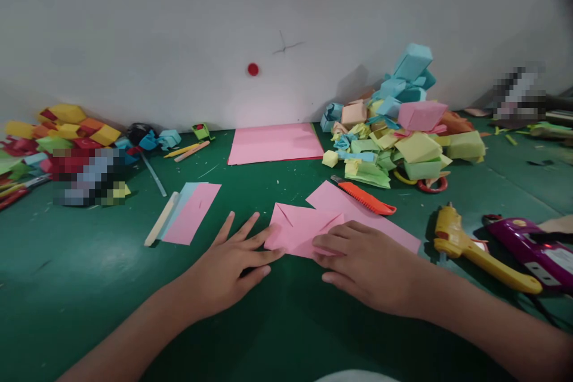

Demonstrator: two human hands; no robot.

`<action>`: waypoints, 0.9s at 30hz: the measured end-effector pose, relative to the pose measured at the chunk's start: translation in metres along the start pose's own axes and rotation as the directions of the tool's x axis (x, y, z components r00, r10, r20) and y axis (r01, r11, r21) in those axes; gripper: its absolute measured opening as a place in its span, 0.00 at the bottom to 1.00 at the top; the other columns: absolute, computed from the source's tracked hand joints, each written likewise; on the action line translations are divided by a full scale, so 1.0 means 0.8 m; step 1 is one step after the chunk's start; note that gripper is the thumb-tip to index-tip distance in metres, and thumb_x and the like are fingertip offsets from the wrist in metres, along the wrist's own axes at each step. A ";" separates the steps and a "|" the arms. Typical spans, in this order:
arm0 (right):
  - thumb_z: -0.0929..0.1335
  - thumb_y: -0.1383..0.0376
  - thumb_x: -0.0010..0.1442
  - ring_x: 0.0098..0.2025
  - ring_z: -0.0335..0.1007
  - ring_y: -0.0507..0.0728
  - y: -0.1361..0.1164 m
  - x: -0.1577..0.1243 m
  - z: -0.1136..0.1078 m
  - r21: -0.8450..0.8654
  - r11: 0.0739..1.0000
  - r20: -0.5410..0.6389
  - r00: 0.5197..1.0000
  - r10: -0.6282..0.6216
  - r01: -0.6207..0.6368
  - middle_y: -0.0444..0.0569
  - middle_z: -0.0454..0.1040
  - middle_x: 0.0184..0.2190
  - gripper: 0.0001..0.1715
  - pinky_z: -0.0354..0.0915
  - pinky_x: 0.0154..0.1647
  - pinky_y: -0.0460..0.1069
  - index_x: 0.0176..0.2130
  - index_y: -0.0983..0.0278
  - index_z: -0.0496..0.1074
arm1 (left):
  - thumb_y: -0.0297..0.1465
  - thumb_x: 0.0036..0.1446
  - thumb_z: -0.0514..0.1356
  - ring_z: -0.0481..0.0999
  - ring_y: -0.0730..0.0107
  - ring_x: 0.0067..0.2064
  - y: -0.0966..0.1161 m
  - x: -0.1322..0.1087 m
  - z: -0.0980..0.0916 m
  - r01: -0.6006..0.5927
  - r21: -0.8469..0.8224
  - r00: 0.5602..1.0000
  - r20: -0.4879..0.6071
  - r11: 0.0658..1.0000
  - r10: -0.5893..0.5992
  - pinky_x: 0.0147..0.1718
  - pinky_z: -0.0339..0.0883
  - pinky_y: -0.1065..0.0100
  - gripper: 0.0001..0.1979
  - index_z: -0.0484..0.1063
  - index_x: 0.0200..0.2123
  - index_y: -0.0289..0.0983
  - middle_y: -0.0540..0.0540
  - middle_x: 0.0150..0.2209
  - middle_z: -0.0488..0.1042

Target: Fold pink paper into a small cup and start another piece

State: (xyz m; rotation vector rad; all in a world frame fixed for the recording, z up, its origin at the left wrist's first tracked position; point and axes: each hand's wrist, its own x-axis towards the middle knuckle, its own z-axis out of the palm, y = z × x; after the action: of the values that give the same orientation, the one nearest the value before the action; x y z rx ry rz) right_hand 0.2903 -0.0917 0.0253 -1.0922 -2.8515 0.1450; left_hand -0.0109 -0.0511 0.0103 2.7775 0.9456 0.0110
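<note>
A pink sheet of paper (299, 228), partly folded, lies on the green table (89, 274) in front of me. My left hand (228, 265) rests flat with fingers spread, its fingertips touching the sheet's left edge. My right hand (362, 262) presses down on the fold from the right, fingers together and flat on the paper. An orange utility knife (364, 197) lies on the same pink paper just beyond my right hand.
A stack of pink sheets (275, 143) lies near the wall. Pink and blue strips (188, 212) lie left. Heaps of folded paper boxes sit at the right (398, 125) and left (67, 131). A yellow glue gun (474, 248) and purple glue gun (532, 248) lie right.
</note>
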 end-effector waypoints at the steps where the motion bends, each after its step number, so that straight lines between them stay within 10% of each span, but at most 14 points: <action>1: 0.60 0.59 0.72 0.53 0.70 0.62 0.002 0.000 -0.001 0.027 1.000 0.005 1.000 -0.004 0.004 0.52 0.76 0.53 0.20 0.65 0.56 0.60 0.52 0.61 0.76 | 0.35 0.72 0.51 0.41 0.45 0.73 0.000 0.000 -0.001 -0.001 -0.003 1.000 0.008 1.000 0.001 0.65 0.32 0.27 0.23 0.57 0.67 0.60 0.55 0.72 0.51; 15: 0.60 0.59 0.73 0.57 0.67 0.59 0.011 0.000 -0.005 0.183 0.983 0.008 1.000 0.003 -0.004 0.48 0.75 0.56 0.19 0.61 0.62 0.59 0.50 0.59 0.78 | 0.40 0.71 0.52 0.36 0.38 0.73 -0.004 0.003 -0.009 0.019 0.040 0.999 0.040 0.999 -0.021 0.61 0.33 0.23 0.20 0.62 0.64 0.64 0.53 0.73 0.47; 27: 0.62 0.59 0.71 0.56 0.69 0.61 0.022 0.001 0.002 0.269 0.963 -0.056 0.998 -0.004 0.019 0.49 0.76 0.54 0.17 0.61 0.59 0.61 0.53 0.58 0.75 | 0.25 0.62 0.57 0.46 0.39 0.71 0.021 0.003 -0.005 0.069 0.080 0.983 -0.177 0.994 -0.054 0.59 0.51 0.36 0.24 0.73 0.56 0.56 0.52 0.72 0.52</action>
State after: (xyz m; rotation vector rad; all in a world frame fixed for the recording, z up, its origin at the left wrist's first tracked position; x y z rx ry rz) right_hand 0.3009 -0.0780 0.0217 -1.0062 -2.6866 0.4795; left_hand 0.0013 -0.0618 0.0176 2.8610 1.0980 0.2123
